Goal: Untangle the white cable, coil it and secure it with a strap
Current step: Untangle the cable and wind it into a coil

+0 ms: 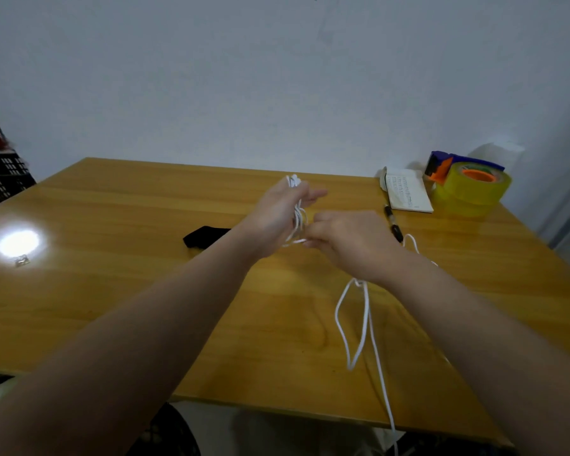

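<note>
My left hand (278, 212) is raised over the middle of the table with several loops of the thin white cable (364, 327) wound around its palm and fingers. My right hand (349, 238) is right beside it, its fingers pinching a strand of the cable near the loops. The rest of the cable hangs from under my right wrist, lies in a long loop on the wood and runs off the table's front edge. A black strap (204, 237) lies flat on the table just left of my left wrist.
The wooden table (112, 291) carries a small notebook (407, 194), a black pen (394, 225) and a yellow tape dispenser (468, 189) at the back right. A small metal clip (22, 260) lies at the left. A black crate (4, 179) stands beyond the left edge.
</note>
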`<state>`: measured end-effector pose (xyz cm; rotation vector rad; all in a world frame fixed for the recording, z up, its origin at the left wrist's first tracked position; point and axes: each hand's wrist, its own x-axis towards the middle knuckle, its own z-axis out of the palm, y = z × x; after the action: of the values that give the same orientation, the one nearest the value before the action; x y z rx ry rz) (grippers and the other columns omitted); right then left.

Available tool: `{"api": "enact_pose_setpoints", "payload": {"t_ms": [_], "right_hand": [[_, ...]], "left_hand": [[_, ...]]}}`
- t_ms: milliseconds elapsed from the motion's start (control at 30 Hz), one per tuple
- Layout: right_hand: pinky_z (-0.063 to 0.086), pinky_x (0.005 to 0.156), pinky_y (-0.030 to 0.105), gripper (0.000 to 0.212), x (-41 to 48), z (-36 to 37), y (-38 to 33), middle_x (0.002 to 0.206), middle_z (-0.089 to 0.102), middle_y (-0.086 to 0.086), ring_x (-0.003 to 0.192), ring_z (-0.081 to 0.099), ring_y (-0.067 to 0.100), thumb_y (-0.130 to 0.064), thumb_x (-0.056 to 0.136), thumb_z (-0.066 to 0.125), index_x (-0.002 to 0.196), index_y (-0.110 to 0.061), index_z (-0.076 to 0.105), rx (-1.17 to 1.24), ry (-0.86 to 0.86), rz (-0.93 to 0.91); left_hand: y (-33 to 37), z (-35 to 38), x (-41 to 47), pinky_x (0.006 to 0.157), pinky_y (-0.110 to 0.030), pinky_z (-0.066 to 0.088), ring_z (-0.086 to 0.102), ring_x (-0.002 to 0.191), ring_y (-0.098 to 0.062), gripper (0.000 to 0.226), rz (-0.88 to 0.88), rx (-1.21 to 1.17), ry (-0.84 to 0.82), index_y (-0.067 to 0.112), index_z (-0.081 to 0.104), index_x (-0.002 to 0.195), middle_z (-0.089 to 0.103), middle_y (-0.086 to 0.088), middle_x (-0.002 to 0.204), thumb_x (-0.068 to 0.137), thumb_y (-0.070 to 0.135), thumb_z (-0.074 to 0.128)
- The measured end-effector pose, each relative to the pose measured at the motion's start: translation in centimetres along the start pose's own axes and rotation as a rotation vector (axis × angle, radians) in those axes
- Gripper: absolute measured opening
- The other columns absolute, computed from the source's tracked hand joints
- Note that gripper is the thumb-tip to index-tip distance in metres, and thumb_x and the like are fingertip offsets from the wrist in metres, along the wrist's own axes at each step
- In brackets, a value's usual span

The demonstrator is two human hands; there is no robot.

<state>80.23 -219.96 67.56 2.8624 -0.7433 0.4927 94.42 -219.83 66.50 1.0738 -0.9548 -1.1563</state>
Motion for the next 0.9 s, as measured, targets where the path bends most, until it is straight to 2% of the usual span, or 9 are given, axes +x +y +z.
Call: {"api": "enact_pose_setpoints", "payload": {"t_ms": [67,167,267,400,500,600,667,767,900], "right_hand": [[0.043,0.063,0.034,0.018,0.1,-0.3,0.5,0.110,0.065,-0.004,0.099,0.062,0.023,-0.031,0.093,0.053,0.103,-0.022,0.065,0.047,0.057,0.061],[0.040,0.060,0.033,0.013,0.2,-0.2,1.1,0.086,0.059,-0.009,0.084,0.057,0.018,-0.036,0.086,0.061,0.085,-0.025,0.054,0.078,0.109,0.202],[0.025,0.052,0.028,0.042,-0.1,0.1,1.3,0.068,0.036,-0.013,0.065,0.037,0.010,-0.037,0.079,0.067,0.064,-0.028,0.029,0.155,0.109,0.296],[0.028,0.060,0.023,0.040,-0.2,0.5,2.3,0.076,0.037,-0.009,0.069,0.036,0.006,-0.013,0.070,0.074,0.070,-0.024,0.036,0.415,0.092,0.144],[0.034,0.063,0.017,0.046,-0.4,0.6,2.5,0.082,0.039,-0.010,0.070,0.037,0.000,-0.003,0.070,0.071,0.073,-0.030,0.035,0.567,0.084,0.112],[0.040,0.072,0.014,0.033,-0.9,0.7,3.3,0.089,0.045,-0.007,0.078,0.043,-0.003,-0.006,0.074,0.074,0.086,-0.021,0.047,0.598,0.086,0.112],[0.048,0.078,0.020,0.031,-1.4,1.0,3.9,0.098,0.052,-0.003,0.088,0.051,0.003,-0.009,0.078,0.073,0.099,-0.017,0.052,0.597,0.054,0.139],[0.054,0.068,0.034,0.034,-2.1,1.2,4.2,0.092,0.057,-0.003,0.076,0.061,0.017,-0.002,0.085,0.060,0.110,-0.025,0.055,0.602,0.017,0.211],[0.046,0.053,0.019,0.026,-2.1,1.5,4.1,0.081,0.061,-0.001,0.053,0.054,0.006,-0.009,0.092,0.055,0.111,-0.026,0.062,0.747,0.101,0.267]], "left_hand": [[-0.2,0.3,-0.6,0.059,-0.030,0.046,0.053,0.081,-0.022,0.016,-0.011,0.056,-0.068,0.012,0.043,0.083,0.057,-0.013,0.090,0.098,0.017,0.044],[0.0,0.7,-1.5,0.061,-0.027,0.040,0.051,0.065,-0.011,0.012,0.055,0.357,-0.145,0.010,0.049,0.082,0.050,-0.004,0.075,0.092,0.014,0.044],[1.0,1.6,-2.7,0.058,-0.021,0.045,0.057,0.063,-0.012,0.020,0.034,0.567,-0.203,0.008,0.054,0.087,0.055,-0.011,0.077,0.097,0.017,0.038],[0.7,1.9,-3.1,0.050,-0.026,0.033,0.040,0.051,-0.017,0.026,-0.035,0.791,-0.292,0.015,0.041,0.074,0.043,-0.006,0.059,0.098,0.013,0.032],[0.0,2.1,-3.1,0.042,-0.021,0.020,0.024,0.044,-0.010,0.031,-0.097,0.665,-0.321,0.019,0.032,0.065,0.028,0.001,0.053,0.093,0.006,0.032],[-0.2,1.7,-2.9,0.040,-0.017,0.016,0.021,0.041,-0.007,0.030,-0.099,0.604,-0.246,0.020,0.033,0.067,0.026,0.006,0.052,0.097,0.016,0.035],[-0.2,0.9,-2.6,0.039,-0.015,0.016,0.019,0.038,-0.006,0.032,-0.087,0.589,-0.187,0.021,0.033,0.067,0.026,0.008,0.049,0.099,0.025,0.038],[0.1,0.2,-2.5,0.040,-0.014,0.014,0.016,0.038,-0.006,0.032,-0.099,0.592,-0.166,0.023,0.033,0.067,0.023,0.009,0.048,0.096,0.028,0.045],[0.2,-0.6,-2.8,0.046,-0.023,0.008,0.013,0.041,-0.008,0.035,-0.149,0.535,-0.166,0.024,0.030,0.062,0.021,0.009,0.048,0.095,0.023,0.043]]}}
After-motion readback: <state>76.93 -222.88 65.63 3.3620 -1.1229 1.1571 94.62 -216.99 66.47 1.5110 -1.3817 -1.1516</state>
